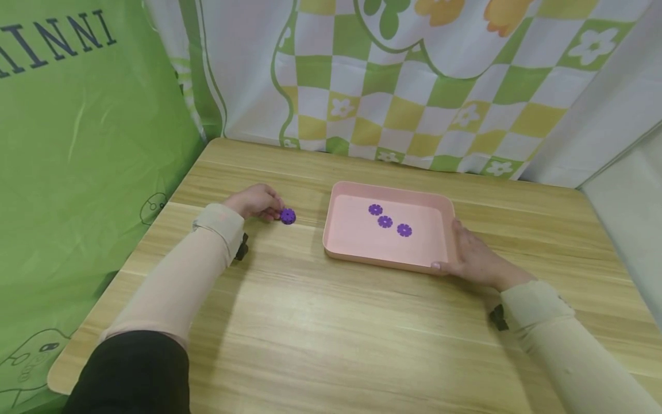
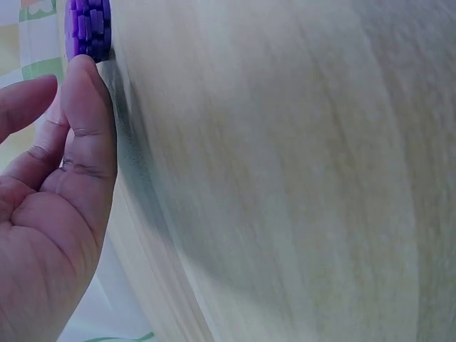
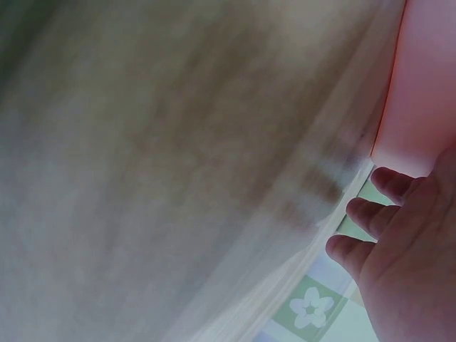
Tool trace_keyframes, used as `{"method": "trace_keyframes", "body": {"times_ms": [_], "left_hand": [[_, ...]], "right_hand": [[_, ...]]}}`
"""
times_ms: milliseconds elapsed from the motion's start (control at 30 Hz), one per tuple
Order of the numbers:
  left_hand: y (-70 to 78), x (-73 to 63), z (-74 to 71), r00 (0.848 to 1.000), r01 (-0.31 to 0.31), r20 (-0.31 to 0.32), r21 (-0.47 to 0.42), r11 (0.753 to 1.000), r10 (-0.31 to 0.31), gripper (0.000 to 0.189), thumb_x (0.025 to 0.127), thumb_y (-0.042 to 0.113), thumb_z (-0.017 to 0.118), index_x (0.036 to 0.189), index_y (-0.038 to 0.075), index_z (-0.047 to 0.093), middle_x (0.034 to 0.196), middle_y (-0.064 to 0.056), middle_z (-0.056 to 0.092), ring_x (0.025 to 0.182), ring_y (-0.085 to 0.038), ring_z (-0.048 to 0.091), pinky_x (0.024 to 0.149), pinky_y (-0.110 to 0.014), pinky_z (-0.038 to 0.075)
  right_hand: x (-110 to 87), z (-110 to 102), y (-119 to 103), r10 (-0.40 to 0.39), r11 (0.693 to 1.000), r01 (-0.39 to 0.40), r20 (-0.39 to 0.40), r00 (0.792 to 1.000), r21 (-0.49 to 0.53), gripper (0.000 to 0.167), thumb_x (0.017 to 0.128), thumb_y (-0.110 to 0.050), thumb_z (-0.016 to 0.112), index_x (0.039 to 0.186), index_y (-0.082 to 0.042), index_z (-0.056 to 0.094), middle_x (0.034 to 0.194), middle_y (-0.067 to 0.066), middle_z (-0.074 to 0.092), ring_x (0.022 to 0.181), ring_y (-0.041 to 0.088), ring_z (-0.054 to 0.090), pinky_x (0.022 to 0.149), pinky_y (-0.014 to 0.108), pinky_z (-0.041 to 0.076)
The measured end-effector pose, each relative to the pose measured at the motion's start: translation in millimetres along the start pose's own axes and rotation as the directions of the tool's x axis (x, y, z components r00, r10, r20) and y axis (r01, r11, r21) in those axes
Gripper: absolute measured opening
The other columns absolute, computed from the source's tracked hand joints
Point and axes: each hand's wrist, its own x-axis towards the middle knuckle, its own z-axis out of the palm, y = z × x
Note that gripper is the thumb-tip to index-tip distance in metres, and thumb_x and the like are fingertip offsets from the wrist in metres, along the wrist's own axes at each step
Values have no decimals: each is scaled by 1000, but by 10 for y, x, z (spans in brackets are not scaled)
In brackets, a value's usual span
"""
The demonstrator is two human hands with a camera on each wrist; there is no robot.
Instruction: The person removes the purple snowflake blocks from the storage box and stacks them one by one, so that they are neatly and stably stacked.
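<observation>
A small stack of purple flower-shaped plastic discs (image 1: 288,216) stands on the table left of a shallow pink tray (image 1: 338,253). My left hand (image 1: 257,201) is at the stack's left side. In the left wrist view, one fingertip touches the edge of the purple stack (image 2: 89,28), while the thumb is apart from it. Inside the tray lie three loose purple discs (image 1: 385,222), flat and in a slanting row. My right hand (image 1: 476,259) rests against the tray's near right corner, thumb at the front side and fingers along the right side. Straight, spread fingers (image 3: 353,255) show in the right wrist view.
The wooden table (image 1: 310,333) has rounded corners. Behind it hangs a checked green, yellow and white curtain (image 1: 414,109). A green cloth (image 1: 93,172) runs along the left side, and a white panel (image 1: 628,218) stands at the right.
</observation>
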Motion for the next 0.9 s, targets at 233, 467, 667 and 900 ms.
{"method": "trace_keyframes", "body": {"times_ms": [233, 467, 667, 900], "left_hand": [[-3, 7, -14, 1000, -6, -3, -2, 1000, 6, 18, 104, 0, 51, 114, -13, 60, 90, -9, 64, 78, -15, 61, 71, -22, 58], [6, -12, -48, 1000, -5, -9, 4, 1000, 5, 18, 104, 0, 51, 115, -12, 59, 95, -12, 65, 82, -18, 62, 77, -26, 59], [64, -26, -56, 999, -13, -48, 44, 999, 15, 20, 104, -1, 51, 117, -12, 60, 98, -14, 66, 86, -20, 63, 84, -31, 59], [173, 19, -24, 992, -64, -102, 94, 994, 73, 22, 103, 2, 53, 117, -13, 61, 100, -15, 65, 84, -18, 64, 85, -32, 59]], "right_hand": [[5, 2, -2, -11, 1000, 11, -13, 1000, -20, 124, 93, -52, 71, 152, 17, -14, 157, 47, -2, 144, 64, 9, 118, 70, 13], [5, -7, 1, -19, 1000, 19, -12, 1000, -19, 124, 94, -52, 70, 152, 18, -14, 156, 47, -3, 144, 64, 8, 118, 70, 12], [1, -3, 8, -21, 1000, 20, -10, 1000, -23, 125, 93, -53, 70, 152, 18, -14, 156, 47, -3, 144, 64, 8, 118, 70, 12], [19, 12, 12, -18, 1000, 18, -17, 1000, -16, 124, 94, -51, 71, 152, 18, -14, 157, 46, -3, 144, 64, 8, 119, 69, 13]]}}
